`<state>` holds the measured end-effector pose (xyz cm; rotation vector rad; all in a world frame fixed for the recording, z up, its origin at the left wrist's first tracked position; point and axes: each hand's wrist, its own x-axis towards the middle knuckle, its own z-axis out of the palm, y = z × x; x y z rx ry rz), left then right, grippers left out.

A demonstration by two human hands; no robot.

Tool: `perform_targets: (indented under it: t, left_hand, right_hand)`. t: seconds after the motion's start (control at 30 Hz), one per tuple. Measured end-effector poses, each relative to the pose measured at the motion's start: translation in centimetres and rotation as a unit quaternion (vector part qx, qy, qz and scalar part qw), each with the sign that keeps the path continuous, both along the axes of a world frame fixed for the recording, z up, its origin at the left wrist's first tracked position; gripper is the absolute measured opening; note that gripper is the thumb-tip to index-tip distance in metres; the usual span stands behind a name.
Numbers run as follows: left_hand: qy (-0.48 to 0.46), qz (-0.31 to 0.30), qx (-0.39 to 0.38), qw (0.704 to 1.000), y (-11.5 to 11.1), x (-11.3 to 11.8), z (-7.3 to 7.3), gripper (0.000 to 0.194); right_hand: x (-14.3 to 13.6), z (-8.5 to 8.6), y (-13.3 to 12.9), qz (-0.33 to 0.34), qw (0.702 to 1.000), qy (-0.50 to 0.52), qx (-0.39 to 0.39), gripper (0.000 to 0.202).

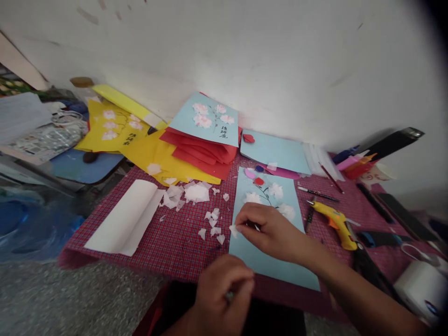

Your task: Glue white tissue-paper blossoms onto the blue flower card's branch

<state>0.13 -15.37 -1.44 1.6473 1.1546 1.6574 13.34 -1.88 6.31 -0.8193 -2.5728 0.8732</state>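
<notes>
Folded white paper (122, 219) lies left of the left hand (226, 289), with loose scraps (215, 230) just beyond its fingers. Those fingers curl inward; whether they grip anything, I cannot tell. The right hand (268, 228) pinches a small white piece (233, 230) over the blue sheet (280, 268), paper flowers (276, 191) just beyond its fingers. Right of them lies a yellow glue gun (331, 214).

the right hand (268, 228) pinches a white paper scrap (234, 230) over a blue sheet (280, 269).
</notes>
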Motion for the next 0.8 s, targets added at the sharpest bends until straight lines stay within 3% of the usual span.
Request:
perform_targets:
  t: [0.1, 0.27, 0.5, 0.67, 0.8]
  left_hand:
    - [-0.131, 0.027, -0.158, 0.978, 0.2, -1.2, 0.7, 0.007]
    - [-0.174, -0.044, -0.243, 0.953, 0.4, -1.4, 1.3, 0.020]
    - [-0.184, -0.061, -0.273, 0.942, 0.1, -0.4, 1.8, 0.010]
    - [-0.207, -0.072, -0.272, 0.937, 0.3, -0.1, 1.8, 0.011]
    - [-0.196, -0.081, -0.279, 0.937, 0.3, 0.4, 1.7, 0.009]
  right_hand:
    - [1.6, 0.9, -1.2, 0.042, 0.998, 0.023, -0.027, 0.012]
    - [2.8, 1.0, -3.0, 0.053, 0.998, 0.006, -0.027, 0.012]
    - [4.2, 1.0, -4.7, 0.022, 0.999, -0.006, -0.047, 0.010]
    - [4.7, 0.6, -5.8, -0.038, 0.996, 0.039, -0.075, 0.016]
    - [4.7, -0.2, -6.5, -0.043, 0.994, 0.077, -0.062, 0.009]
